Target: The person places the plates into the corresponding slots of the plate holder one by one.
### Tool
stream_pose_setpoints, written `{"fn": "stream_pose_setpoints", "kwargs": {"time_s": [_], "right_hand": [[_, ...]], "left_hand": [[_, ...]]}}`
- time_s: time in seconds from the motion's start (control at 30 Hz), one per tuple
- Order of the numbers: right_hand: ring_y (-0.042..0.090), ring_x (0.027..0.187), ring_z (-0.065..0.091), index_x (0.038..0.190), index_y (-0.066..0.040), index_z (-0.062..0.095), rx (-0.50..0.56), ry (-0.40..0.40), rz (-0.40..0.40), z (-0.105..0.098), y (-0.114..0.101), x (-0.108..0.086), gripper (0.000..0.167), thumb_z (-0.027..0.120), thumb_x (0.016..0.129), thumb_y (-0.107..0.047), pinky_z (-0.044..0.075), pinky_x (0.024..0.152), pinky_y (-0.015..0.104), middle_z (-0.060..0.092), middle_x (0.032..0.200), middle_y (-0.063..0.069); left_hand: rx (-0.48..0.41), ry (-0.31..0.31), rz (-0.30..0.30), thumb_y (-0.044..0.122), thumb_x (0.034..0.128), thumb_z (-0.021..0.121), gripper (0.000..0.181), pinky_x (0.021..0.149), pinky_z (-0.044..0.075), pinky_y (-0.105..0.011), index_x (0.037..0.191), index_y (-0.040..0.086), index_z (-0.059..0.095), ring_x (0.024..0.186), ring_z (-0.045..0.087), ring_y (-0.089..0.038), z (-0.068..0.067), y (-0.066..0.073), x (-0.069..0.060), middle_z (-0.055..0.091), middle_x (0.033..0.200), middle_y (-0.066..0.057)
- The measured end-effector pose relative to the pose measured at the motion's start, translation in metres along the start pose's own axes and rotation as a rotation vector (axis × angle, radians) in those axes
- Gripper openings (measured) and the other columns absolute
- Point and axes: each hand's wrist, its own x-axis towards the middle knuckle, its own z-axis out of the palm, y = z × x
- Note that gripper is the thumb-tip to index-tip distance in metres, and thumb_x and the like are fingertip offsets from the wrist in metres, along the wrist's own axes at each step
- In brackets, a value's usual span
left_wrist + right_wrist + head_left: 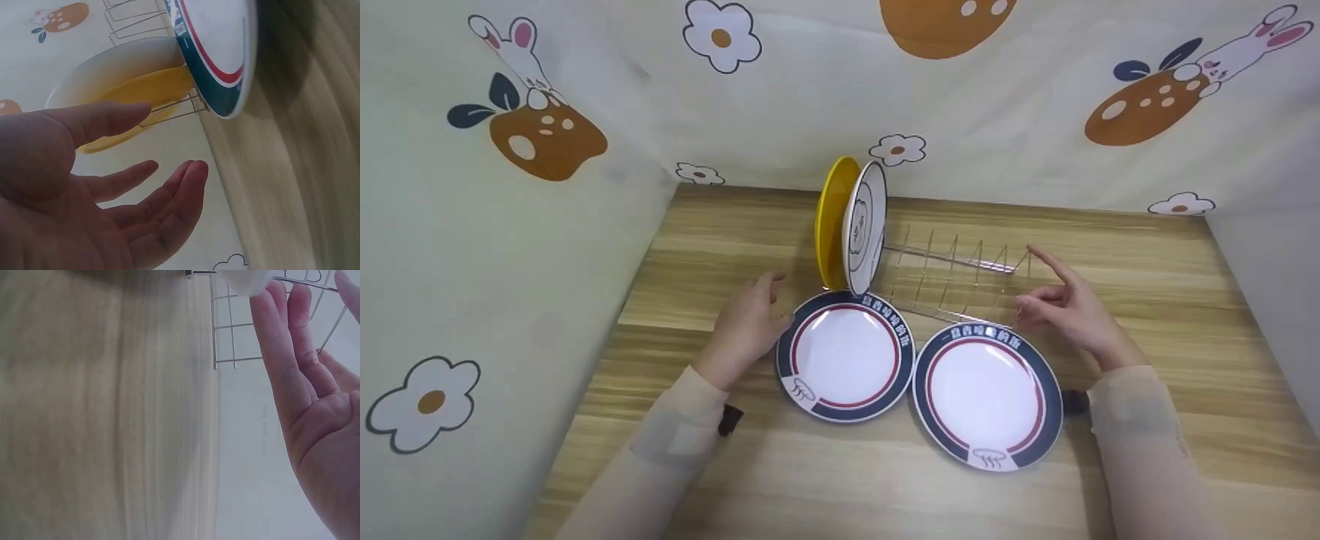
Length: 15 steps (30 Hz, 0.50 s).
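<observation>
A wire dish rack (982,265) stands on the table. At its left end, a yellow plate (830,225) and a white plate with a dark line pattern (870,225) stand upright side by side. In front of the rack are two dark-blue-rimmed white plates, a left one (846,356) and a right one (984,394), edge to edge. My left hand (745,322) is beside the left one, fingers loosely bent, palm bare in the left wrist view. At the rack's right end is my right hand (1072,311), index finger extended by the end wire; the right wrist view shows its fingers mostly straight among the wires.
Wood-grain table (810,487) lies under everything. Cloth walls with rabbits, oranges and flowers (721,37) close off the back and sides. A small dark object (730,420) shows by the left wrist, another (1075,402) by the right wrist.
</observation>
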Motion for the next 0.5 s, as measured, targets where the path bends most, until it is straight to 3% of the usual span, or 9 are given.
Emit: {"fn": "stream_pose_setpoints", "kwargs": {"time_s": [0.27,0.5], "right_hand": [[0.032,0.082,0.077,0.165,-0.033,0.023,-0.009,0.001,0.011,0.001,-0.001,-0.002,0.086,0.072,0.097,-0.015,0.065,0.077,0.046,0.070,0.104,0.035],[0.030,0.082,0.077,0.165,-0.033,0.024,-0.036,0.018,0.015,0.000,-0.004,-0.001,0.085,0.073,0.097,-0.016,0.065,0.078,0.045,0.073,0.102,0.030]], "left_hand": [[-0.023,-0.034,-0.048,0.011,0.0936,0.068,0.056,0.094,0.057,-0.049,0.147,0.006,0.051,0.111,0.063,-0.034,0.014,-0.011,0.001,0.064,0.123,-0.020],[-0.049,-0.073,-0.083,0.010,0.0943,0.068,0.057,0.079,0.056,-0.039,0.148,0.005,0.050,0.095,0.061,-0.028,0.018,-0.014,0.004,0.064,0.109,-0.015]]}}
